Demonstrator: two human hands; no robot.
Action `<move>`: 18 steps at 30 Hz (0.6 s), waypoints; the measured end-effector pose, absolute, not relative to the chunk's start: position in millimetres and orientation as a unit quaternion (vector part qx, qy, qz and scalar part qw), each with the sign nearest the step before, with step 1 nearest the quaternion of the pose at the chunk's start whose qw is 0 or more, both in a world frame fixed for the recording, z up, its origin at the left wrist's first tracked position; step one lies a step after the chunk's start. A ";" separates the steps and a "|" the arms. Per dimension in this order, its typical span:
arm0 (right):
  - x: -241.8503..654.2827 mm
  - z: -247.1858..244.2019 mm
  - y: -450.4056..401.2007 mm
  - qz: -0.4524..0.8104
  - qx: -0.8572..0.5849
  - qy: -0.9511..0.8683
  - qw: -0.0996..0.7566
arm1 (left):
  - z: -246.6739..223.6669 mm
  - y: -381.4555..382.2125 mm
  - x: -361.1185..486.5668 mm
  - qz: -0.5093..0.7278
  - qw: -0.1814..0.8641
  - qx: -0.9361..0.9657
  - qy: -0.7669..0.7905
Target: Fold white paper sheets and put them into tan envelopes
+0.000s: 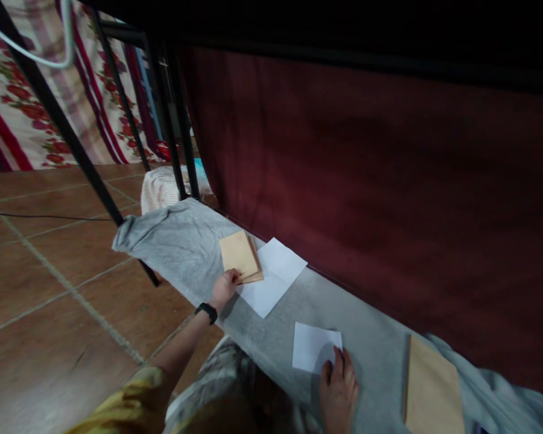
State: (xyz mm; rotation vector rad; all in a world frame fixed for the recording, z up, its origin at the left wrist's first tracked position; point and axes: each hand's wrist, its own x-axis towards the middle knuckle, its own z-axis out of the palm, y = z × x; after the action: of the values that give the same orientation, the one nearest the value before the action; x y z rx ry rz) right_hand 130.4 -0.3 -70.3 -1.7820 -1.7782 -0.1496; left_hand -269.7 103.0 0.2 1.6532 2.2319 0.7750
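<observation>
My left hand (225, 287), with a dark band at its wrist, pinches the lower corner of a small brown paper packet (239, 253). Another brown piece (254, 278) shows beneath that packet. Both lie partly over a creased white sheet (276, 274). My right hand (338, 389) rests at the lower right of a smaller white paper (314, 348), fingers stretched and slightly apart, fingertips at its edge. A thin dark line shows between those fingers; I cannot tell whether it is an object or shadow.
A grey cloth (167, 232) covers the narrow bench surface. At the right lies a larger brown paper stack (432, 386). A dark red curtain (366, 181) hangs behind the bench. Black metal posts (67, 126) stand at the left, over a tiled floor (40, 301) with a thin cable.
</observation>
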 end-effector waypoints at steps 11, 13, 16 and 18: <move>132.0 -70.2 -0.3 -0.047 -0.668 -0.687 0.283 | 3.4 94.4 -259.4 0.265 0.163 0.605 0.733; 132.6 -70.3 -0.9 -0.048 -0.665 -0.691 0.279 | 1.9 98.9 -260.6 0.258 0.182 0.606 0.730; 132.3 -69.1 -2.0 -0.050 -0.663 -0.695 0.273 | -0.1 105.9 -264.9 0.253 0.203 0.604 0.728; 131.8 -68.3 -2.5 -0.049 -0.660 -0.698 0.273 | -1.3 108.6 -267.6 0.251 0.212 0.602 0.728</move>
State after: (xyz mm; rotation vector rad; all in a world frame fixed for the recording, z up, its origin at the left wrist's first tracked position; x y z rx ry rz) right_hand 131.8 -2.5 -68.3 -1.7747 -1.8787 -0.1307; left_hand -267.6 108.6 -1.3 1.6719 2.0222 0.6981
